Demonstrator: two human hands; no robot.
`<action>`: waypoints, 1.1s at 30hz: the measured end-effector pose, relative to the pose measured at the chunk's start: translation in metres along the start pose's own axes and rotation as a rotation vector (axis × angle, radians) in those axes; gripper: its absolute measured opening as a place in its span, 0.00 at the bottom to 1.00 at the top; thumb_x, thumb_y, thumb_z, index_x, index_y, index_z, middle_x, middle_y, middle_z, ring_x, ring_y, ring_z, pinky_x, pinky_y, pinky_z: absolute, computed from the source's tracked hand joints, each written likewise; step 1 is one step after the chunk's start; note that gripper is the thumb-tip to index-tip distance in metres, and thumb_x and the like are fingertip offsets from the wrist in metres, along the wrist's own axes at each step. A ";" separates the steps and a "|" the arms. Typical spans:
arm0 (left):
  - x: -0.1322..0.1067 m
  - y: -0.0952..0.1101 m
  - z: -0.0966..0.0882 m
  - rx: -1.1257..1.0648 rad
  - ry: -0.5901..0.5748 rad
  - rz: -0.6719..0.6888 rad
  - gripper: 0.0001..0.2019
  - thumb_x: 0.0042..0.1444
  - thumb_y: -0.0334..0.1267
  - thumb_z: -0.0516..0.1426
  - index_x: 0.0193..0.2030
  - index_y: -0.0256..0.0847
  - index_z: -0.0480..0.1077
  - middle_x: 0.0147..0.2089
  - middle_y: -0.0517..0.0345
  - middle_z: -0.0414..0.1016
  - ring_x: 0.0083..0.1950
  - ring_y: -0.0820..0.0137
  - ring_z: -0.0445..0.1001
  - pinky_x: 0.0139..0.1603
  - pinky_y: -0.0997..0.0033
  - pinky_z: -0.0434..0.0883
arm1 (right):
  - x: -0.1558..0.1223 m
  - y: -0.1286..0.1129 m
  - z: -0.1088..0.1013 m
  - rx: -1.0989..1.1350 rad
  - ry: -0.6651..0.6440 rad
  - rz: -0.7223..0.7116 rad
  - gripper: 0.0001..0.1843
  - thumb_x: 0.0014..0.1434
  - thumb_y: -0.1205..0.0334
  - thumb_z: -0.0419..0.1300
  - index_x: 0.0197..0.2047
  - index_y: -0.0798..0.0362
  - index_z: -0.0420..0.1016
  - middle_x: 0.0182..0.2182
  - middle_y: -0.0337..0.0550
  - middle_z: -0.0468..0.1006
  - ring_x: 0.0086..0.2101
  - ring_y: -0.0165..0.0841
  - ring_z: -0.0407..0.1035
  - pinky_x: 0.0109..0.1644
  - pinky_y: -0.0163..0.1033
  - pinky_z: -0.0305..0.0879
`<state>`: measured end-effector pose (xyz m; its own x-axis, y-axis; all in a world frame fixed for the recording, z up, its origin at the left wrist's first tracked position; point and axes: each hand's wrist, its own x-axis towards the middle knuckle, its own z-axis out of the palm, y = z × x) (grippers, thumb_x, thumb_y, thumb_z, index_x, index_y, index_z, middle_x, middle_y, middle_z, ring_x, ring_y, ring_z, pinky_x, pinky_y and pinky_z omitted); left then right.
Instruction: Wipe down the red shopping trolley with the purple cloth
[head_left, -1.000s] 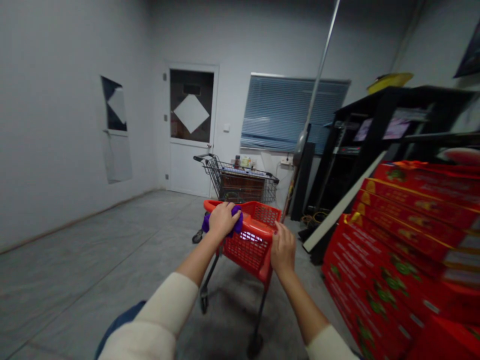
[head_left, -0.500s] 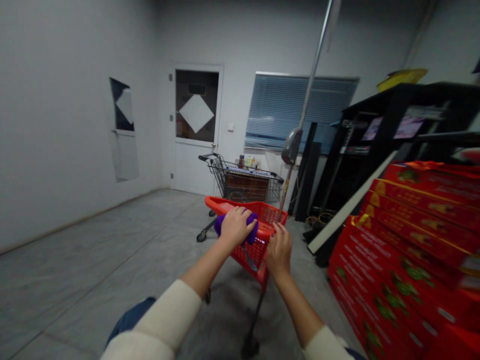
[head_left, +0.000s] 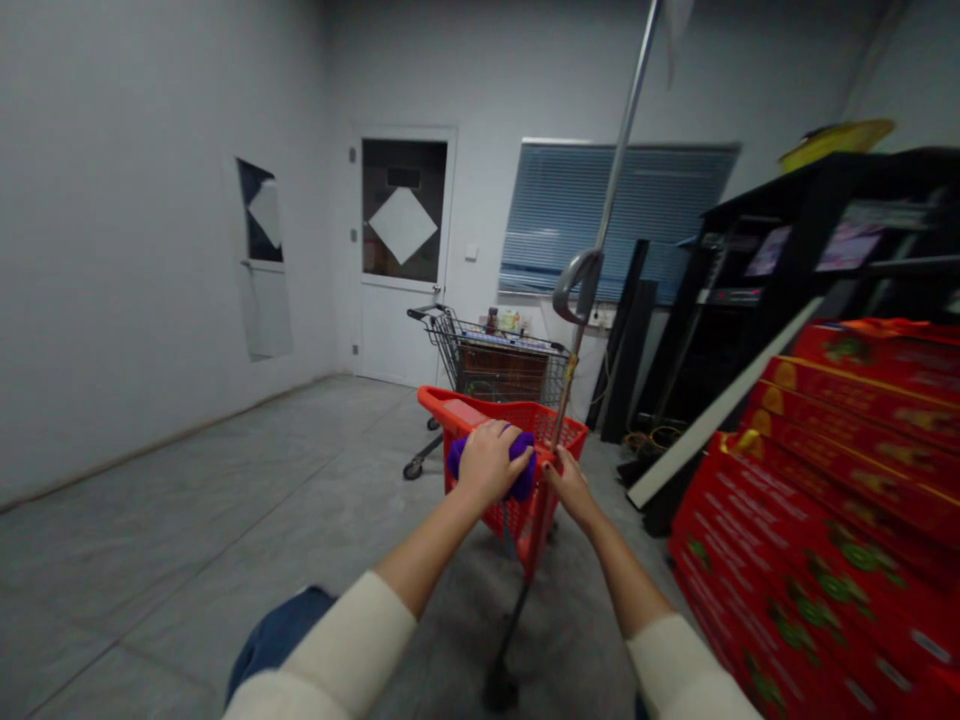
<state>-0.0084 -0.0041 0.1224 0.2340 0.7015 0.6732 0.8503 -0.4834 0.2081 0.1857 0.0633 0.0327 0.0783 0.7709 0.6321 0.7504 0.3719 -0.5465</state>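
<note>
A small red plastic shopping cart stands on the grey floor right in front of me. My left hand is closed round a purple cloth pressed on the cart's near rim. My right hand grips the cart's right rim edge, fingers curled over it. A thin pole with a hooked grey piece rises from the cart's right side toward the ceiling.
A metal wire shopping cart with goods stands behind, near the white door. Stacked red boxes fill the right. A black shelf unit and leaning boards stand by the blinds. A grey wall runs along the left.
The red cart has swung round, its near end now pointing at me. My left hand with the cloth slid right along the rim. My right hand stayed on the rim's right edge.
</note>
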 end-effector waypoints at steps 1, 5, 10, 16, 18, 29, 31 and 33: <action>0.002 -0.003 0.000 -0.007 -0.003 -0.010 0.17 0.63 0.51 0.52 0.49 0.43 0.72 0.51 0.53 0.74 0.54 0.63 0.69 0.59 0.62 0.64 | 0.000 -0.003 -0.002 0.009 -0.034 0.009 0.39 0.56 0.28 0.48 0.54 0.51 0.73 0.52 0.51 0.76 0.52 0.43 0.69 0.55 0.48 0.62; 0.013 -0.027 -0.003 0.019 -0.007 -0.136 0.16 0.63 0.49 0.52 0.50 0.44 0.72 0.53 0.53 0.74 0.56 0.63 0.69 0.60 0.63 0.63 | -0.005 -0.020 -0.004 -0.009 -0.065 0.045 0.33 0.57 0.33 0.51 0.52 0.51 0.72 0.51 0.49 0.76 0.53 0.43 0.67 0.58 0.50 0.57; 0.021 -0.052 -0.013 0.086 -0.019 -0.250 0.15 0.63 0.47 0.53 0.51 0.43 0.72 0.55 0.52 0.73 0.57 0.62 0.69 0.60 0.63 0.64 | -0.020 -0.050 0.008 -0.062 0.022 0.092 0.34 0.57 0.32 0.50 0.52 0.52 0.71 0.51 0.52 0.75 0.54 0.46 0.66 0.55 0.52 0.56; 0.006 -0.035 -0.027 0.115 -0.106 -0.241 0.14 0.63 0.47 0.53 0.48 0.44 0.73 0.51 0.51 0.74 0.53 0.62 0.71 0.54 0.64 0.67 | -0.033 -0.079 0.030 -0.081 0.086 0.155 0.39 0.56 0.28 0.49 0.53 0.52 0.69 0.53 0.55 0.73 0.55 0.50 0.62 0.53 0.54 0.57; 0.001 -0.028 -0.029 0.106 -0.112 -0.194 0.13 0.62 0.47 0.54 0.47 0.44 0.73 0.50 0.52 0.75 0.52 0.62 0.72 0.53 0.64 0.67 | -0.032 -0.079 0.031 -0.098 0.068 0.162 0.37 0.56 0.30 0.50 0.54 0.51 0.69 0.53 0.54 0.72 0.55 0.51 0.61 0.52 0.53 0.57; 0.010 -0.071 -0.029 -0.003 -0.080 -0.288 0.12 0.62 0.45 0.54 0.47 0.45 0.73 0.51 0.54 0.75 0.52 0.64 0.71 0.56 0.65 0.67 | -0.017 -0.033 0.031 -0.267 -0.140 0.005 0.25 0.67 0.47 0.46 0.62 0.46 0.66 0.59 0.48 0.70 0.59 0.37 0.61 0.59 0.48 0.54; 0.002 -0.062 -0.026 0.040 -0.033 -0.314 0.13 0.62 0.46 0.53 0.48 0.45 0.72 0.52 0.53 0.74 0.53 0.63 0.70 0.57 0.64 0.66 | -0.019 -0.036 0.040 -0.281 -0.110 0.007 0.24 0.67 0.49 0.46 0.62 0.48 0.65 0.59 0.50 0.70 0.58 0.38 0.62 0.59 0.49 0.54; -0.009 -0.049 -0.022 0.099 0.003 -0.278 0.14 0.62 0.46 0.54 0.50 0.45 0.72 0.55 0.52 0.73 0.57 0.60 0.67 0.58 0.60 0.65 | -0.022 -0.040 0.045 -0.296 -0.076 0.021 0.24 0.67 0.51 0.46 0.61 0.50 0.66 0.59 0.53 0.70 0.58 0.40 0.62 0.58 0.49 0.55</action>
<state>-0.0628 0.0021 0.1217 -0.0161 0.7981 0.6023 0.9234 -0.2192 0.3150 0.1243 0.0551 0.0159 0.0546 0.8175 0.5734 0.9085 0.1976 -0.3682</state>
